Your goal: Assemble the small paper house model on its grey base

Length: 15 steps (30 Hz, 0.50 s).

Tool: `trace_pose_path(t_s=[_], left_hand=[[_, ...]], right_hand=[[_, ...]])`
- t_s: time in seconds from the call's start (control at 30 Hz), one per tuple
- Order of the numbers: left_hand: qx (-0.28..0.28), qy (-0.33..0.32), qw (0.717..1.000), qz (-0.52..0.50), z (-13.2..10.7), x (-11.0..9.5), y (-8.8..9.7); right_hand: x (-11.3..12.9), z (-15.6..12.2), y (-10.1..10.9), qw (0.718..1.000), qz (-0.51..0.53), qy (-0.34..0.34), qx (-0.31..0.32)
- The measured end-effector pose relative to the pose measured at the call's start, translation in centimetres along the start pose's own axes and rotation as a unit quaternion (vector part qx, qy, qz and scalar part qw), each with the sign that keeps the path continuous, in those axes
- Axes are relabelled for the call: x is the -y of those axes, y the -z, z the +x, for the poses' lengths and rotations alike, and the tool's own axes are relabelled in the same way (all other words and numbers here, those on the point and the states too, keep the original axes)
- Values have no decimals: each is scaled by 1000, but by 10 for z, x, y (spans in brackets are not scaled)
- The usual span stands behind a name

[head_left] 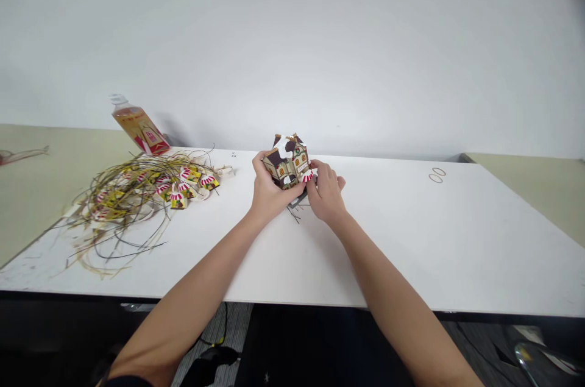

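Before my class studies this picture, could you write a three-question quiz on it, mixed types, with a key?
1. What is the left hand holding?
2. True or false: the two thin rings lie on the right-hand part of the white table.
3. What is just beyond the tangled wires?
A) a lamp
B) a bottle
C) a mug

Key: 1. A model house. 2. True. 3. B.

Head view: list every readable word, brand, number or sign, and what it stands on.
None legible.
Tilted clear plastic bottle, orange-and-red label: too blurred.
Small cream-and-brown model house, pale sign above red-and-white striped awning: too small.
White rectangular tabletop, tiny dark print near back edge: too small.
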<state>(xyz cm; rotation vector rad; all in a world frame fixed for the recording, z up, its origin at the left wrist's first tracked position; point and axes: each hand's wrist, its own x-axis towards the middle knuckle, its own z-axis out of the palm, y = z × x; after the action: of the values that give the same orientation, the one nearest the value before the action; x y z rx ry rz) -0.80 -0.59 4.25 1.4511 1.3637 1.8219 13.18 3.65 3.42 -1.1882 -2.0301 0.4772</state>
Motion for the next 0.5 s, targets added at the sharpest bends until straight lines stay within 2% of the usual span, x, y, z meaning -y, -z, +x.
trace_pose_path(t_s=[0.23,0.33,0.5], left_hand=[[-4,53,998,-22,0,-25,4],[4,57,998,-31,0,-25,5],[22,66,997,-44,2,-18,5]], right_hand=[[-26,12,17,991,110,78,-1],[-27,15,25,984,133,119,-21],[-23,15,28,975,144,169,-17]])
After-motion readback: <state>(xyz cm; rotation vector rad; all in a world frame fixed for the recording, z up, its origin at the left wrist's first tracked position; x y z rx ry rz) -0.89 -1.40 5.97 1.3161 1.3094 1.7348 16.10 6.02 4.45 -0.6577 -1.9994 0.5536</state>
